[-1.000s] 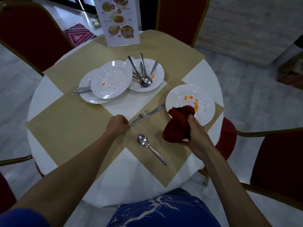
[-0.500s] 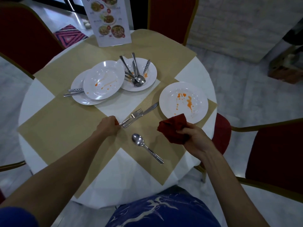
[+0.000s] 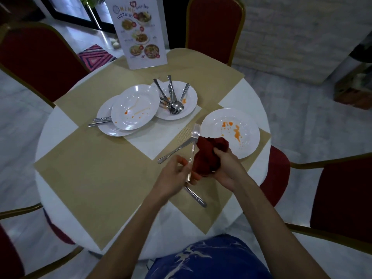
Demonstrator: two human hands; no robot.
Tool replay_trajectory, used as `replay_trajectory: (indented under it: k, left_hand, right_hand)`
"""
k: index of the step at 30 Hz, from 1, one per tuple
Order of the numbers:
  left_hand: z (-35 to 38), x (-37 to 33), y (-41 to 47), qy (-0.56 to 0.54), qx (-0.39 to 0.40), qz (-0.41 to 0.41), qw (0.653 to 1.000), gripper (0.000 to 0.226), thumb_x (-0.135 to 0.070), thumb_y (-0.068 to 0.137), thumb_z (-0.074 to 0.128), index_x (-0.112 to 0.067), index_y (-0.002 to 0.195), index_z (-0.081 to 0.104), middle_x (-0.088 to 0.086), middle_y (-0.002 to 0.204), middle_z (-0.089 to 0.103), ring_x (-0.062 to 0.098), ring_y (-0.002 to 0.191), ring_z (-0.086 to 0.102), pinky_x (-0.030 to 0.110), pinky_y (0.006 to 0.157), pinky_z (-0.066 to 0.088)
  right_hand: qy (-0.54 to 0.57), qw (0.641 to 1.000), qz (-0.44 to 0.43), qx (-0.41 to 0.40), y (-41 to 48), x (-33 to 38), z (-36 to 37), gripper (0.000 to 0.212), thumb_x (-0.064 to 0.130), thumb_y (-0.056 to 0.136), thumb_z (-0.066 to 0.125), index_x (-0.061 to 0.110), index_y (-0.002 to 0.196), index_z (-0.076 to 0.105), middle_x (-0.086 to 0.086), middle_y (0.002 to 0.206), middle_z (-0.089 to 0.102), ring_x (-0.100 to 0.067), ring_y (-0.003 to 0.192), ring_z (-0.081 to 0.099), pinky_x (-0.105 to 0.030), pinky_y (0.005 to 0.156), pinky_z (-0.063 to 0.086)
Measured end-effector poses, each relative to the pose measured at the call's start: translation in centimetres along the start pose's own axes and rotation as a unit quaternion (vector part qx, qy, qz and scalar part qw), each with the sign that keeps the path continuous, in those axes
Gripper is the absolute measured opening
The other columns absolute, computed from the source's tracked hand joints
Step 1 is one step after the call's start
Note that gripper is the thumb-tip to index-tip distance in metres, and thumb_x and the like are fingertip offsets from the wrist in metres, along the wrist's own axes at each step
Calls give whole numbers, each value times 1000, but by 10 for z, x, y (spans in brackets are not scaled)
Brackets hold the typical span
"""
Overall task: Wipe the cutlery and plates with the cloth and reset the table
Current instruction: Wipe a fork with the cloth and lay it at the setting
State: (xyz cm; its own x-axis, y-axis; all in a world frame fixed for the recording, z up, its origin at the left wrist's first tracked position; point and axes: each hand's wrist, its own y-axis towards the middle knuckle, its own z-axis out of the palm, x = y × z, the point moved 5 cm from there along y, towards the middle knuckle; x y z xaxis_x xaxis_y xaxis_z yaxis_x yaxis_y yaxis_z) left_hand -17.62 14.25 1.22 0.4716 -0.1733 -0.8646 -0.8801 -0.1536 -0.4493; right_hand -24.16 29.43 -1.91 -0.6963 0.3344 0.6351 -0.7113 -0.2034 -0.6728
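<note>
A: what's new?
B: left hand [image 3: 173, 175] now pinches a blurry utensil [image 3: 195, 130], lifted off the table [image 3: 60, 125], mid-frame; right hand [image 3: 227, 168] bunches the red cloth [image 3: 205, 156] against it. Wiping's starting, plates [image 3: 248, 137] still dirty.

Blurred fork [image 3: 195, 131] tilted up against bunched red cloth [image 3: 209, 154], orange-stained white plate [image 3: 249, 125] just beside, knife [image 3: 175, 151] lying flat

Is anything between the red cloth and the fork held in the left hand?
Nothing visible does: the crumpled red cloth in the right hand touches the blurred metal fork that the left hand holds.
</note>
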Motion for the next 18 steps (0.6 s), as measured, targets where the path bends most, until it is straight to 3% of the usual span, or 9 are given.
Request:
replay_trajectory:
  k: [2, 5, 7, 11, 14, 16, 18]
  left_hand:
    - [15, 5, -4, 31, 2, 1, 1000, 11, -22, 104, 50, -11, 104, 49, 1, 74, 76, 16, 64, 72, 34, 66, 60]
    - [18, 11, -5, 74, -25, -7, 997, 14, -22, 105, 48, -14, 111, 56, -5, 68, 73, 8, 56, 67, 23, 59, 56]
    - [14, 11, -4, 97, -43, -8, 994, 16, -23, 105, 47, -13, 111, 59, -5, 68, 72, 7, 53, 64, 19, 54, 52]
    - [20, 3, -6, 130, -45, 21, 990, 13, -20, 105, 46, -14, 105, 58, -2, 73, 68, 2, 52, 59, 11, 50, 43]
    - [31, 3, -6, 126, -45, 43, 990, 14, -9, 100, 47, -9, 106, 59, 4, 81, 68, 13, 67, 65, 18, 58, 49]
    - [31, 6, -4, 124, -45, 34, 991, 17, -6, 97, 47, -6, 107, 61, 8, 84, 70, 17, 70, 67, 17, 56, 48]
    - [31, 8, -6, 126, -42, 26, 991, 16, -6, 97, 47, -5, 107, 60, 10, 84, 69, 13, 67, 64, 12, 51, 43]
  right_hand:
    - [-2, 1000, 2, 28, -5, 1, 13, 30, 24, 109, 44, 22, 138, 45, -15, 129, 64, -36, 117, 64, -61, 88, 56]
    - [12, 996, 26, 88, -9, 0, 22, 39, 45, 108, 39, 19, 127, 62, -12, 132, 68, -32, 126, 61, -60, 105, 47]
    - [11, 995, 32, 99, -9, -1, 23, 52, 55, 105, 38, 13, 117, 66, -13, 127, 70, -32, 123, 63, -59, 108, 46]
    - [-33, 995, -16, 96, -5, -14, 27, 35, 32, 106, 52, 3, 121, 61, -14, 110, 74, -34, 110, 67, -40, 87, 56]
    - [-109, 992, -37, 44, -4, -23, 27, 48, 28, 97, 68, 6, 133, 45, -14, 121, 68, -27, 111, 69, -38, 92, 58]
    - [-203, 977, -51, 43, -5, -24, 30, 39, 29, 99, 65, 5, 129, 55, -11, 116, 71, -20, 106, 71, -37, 94, 58]
    - [-284, 956, -44, 52, -4, -25, 29, 31, 32, 103, 58, 5, 111, 71, -13, 105, 77, -23, 100, 74, -39, 93, 60]
